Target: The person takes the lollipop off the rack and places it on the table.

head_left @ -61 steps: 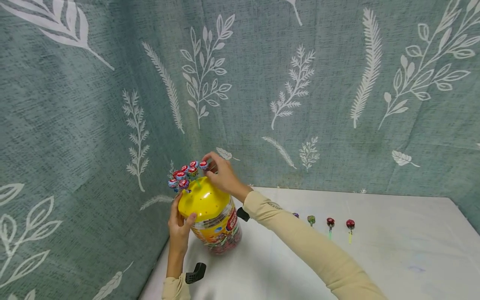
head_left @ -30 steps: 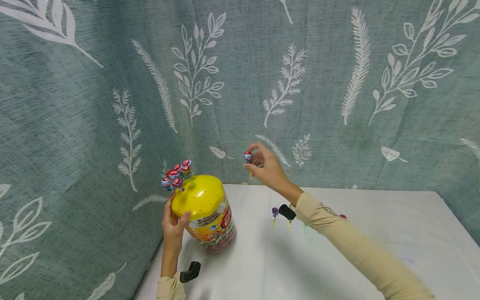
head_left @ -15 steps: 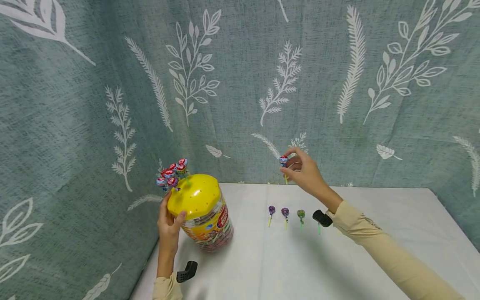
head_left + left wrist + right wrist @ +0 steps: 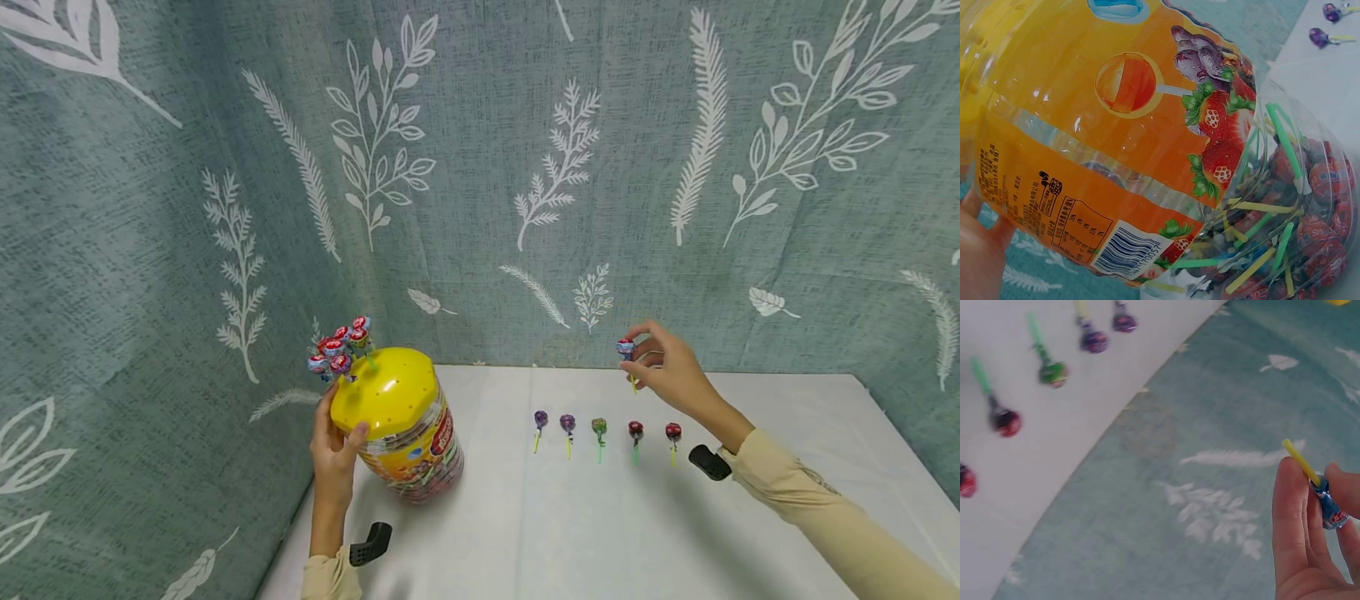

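Note:
My left hand [image 4: 332, 462] grips the side of a yellow lid [image 4: 393, 404] on a clear candy jar [image 4: 422, 458], thumb in front. Wrapped lollipops with green and yellow sticks [image 4: 1266, 219] fill the jar's base in the left wrist view. A cluster of lollipops [image 4: 337, 346] with red and blue wrappers stands upright in holes at the lid's left side. Away to the right, my right hand [image 4: 678, 379] pinches a blue-and-red lollipop [image 4: 626, 348] above the table, its yellow stick [image 4: 1300, 461] pointing down in the head view.
Several lollipops lie in a row on the white table [image 4: 585, 533]: purple ones [image 4: 541, 419] at the left, a green one [image 4: 598, 426], then red ones [image 4: 636, 429] at the right. A leaf-patterned green cloth [image 4: 480, 208] hangs behind and at the left.
My right hand has carried the lollipop from above the lid to the far right, lowering it slightly in the last half second. My left hand stays on the jar.

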Available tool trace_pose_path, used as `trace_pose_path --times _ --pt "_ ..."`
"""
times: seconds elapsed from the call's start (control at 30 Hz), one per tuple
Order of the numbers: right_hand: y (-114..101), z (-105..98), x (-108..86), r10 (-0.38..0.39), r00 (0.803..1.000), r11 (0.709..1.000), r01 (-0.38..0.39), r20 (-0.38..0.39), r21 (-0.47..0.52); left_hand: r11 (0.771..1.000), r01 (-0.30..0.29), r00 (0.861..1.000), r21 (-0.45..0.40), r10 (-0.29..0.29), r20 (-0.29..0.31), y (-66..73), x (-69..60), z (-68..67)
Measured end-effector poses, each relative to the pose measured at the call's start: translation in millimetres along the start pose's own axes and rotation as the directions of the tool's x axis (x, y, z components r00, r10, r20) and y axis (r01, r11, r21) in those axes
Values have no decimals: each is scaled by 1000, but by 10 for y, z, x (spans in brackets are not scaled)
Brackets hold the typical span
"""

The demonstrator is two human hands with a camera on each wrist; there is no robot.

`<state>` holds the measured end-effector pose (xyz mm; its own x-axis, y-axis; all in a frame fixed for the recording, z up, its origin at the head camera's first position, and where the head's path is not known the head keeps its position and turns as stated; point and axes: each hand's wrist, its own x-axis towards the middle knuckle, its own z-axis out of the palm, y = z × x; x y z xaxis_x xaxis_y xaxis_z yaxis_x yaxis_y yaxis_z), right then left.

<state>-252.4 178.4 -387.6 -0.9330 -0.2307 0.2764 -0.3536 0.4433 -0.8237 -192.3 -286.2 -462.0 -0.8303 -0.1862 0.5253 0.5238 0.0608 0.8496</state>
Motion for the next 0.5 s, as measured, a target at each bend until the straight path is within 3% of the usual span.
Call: trace_pose_path --times 0.5 --pt "589 -243 -422 140 989 985 -145 -54 -94 999 15 1000 32 -14 -7 17 -14 -4"
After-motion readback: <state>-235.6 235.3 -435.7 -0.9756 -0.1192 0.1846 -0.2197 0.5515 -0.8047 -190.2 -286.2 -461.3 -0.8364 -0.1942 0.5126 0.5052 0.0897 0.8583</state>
